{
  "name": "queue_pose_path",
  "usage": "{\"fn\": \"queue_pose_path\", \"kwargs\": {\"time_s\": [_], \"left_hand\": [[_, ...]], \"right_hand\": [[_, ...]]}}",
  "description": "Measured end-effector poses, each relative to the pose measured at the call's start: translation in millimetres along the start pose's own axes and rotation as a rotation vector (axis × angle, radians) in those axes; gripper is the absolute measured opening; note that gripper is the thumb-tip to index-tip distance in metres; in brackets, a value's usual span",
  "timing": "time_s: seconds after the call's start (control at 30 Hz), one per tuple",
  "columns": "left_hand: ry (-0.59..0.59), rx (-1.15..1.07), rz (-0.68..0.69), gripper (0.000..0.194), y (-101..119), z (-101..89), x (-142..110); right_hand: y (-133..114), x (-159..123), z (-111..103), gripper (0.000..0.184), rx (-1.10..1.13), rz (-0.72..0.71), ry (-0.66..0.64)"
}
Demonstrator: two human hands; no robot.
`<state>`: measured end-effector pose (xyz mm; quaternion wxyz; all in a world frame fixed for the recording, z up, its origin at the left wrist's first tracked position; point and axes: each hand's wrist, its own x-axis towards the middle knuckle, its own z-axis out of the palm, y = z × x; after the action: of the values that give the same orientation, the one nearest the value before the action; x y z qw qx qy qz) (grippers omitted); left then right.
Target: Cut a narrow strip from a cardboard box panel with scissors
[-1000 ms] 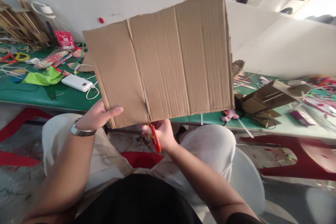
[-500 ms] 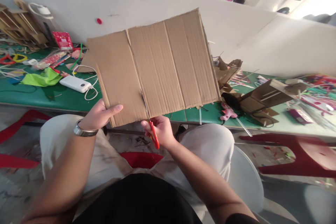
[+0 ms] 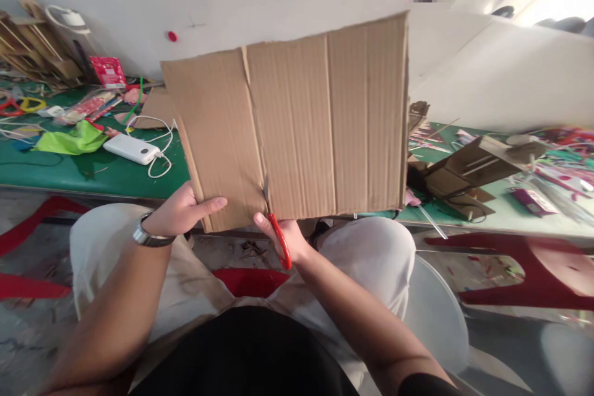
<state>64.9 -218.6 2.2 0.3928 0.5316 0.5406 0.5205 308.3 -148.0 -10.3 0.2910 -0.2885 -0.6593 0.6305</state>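
Observation:
A large brown cardboard sheet [image 3: 297,130] with vertical creases is held up over my lap, tilted toward me. My left hand [image 3: 185,210] grips its lower left corner, thumb on the near face and the fingers hidden behind. In my right hand [image 3: 283,238] is a pair of scissors [image 3: 279,240] with red handles. One blade lies on the near face, by a slit that runs along the left crease up from the bottom edge. The other blade is out of sight behind the sheet.
Along the green table [image 3: 88,173] lie a white power bank [image 3: 132,148] with a cable, a lime-green cloth [image 3: 72,138] and a red packet [image 3: 107,71]. Cardboard constructions [image 3: 473,170] stand at the right, near a purple box [image 3: 533,200]. A white partition [image 3: 297,6] rises behind.
The cardboard has turned a little and shifted right, its right edge now nearly upright. My right hand and the scissors have moved slightly down and right; my left hand has gone slightly right with the corner.

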Motion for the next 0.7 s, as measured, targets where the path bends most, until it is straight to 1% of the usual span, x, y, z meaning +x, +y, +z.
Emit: {"fn": "queue_pose_path", "kwargs": {"time_s": [0.13,0.23,0.33,0.43,0.53,0.63,0.7], "left_hand": [[-0.069,0.082,0.044,0.05,7.3,1.7,-0.9],[-0.092,0.116,0.065,0.047,11.4,1.9,-1.6],[-0.07,0.126,0.066,0.045,12.8,1.5,-2.4],[-0.033,0.106,0.048,0.046,12.7,1.4,-3.3],[-0.003,0.086,0.039,0.047,11.7,2.2,-3.8],[0.012,0.062,0.054,0.047,9.8,4.2,-2.8],[0.008,0.045,0.062,0.048,8.2,5.6,-1.2]], "right_hand": [[8.4,2.0,-0.9,0.052,0.062,0.02,0.038],[12.9,4.4,0.1,0.052,0.073,-0.005,0.104],[11.9,5.8,1.3,0.052,0.032,-0.02,0.17],[8.7,5.6,4.0,0.054,0.021,0.035,0.186],[5.8,5.5,8.1,0.06,0.087,0.051,0.196],[2.8,6.6,10.8,0.062,0.166,0.044,0.213],[1.2,7.6,11.1,0.062,0.175,0.046,0.211]]}}
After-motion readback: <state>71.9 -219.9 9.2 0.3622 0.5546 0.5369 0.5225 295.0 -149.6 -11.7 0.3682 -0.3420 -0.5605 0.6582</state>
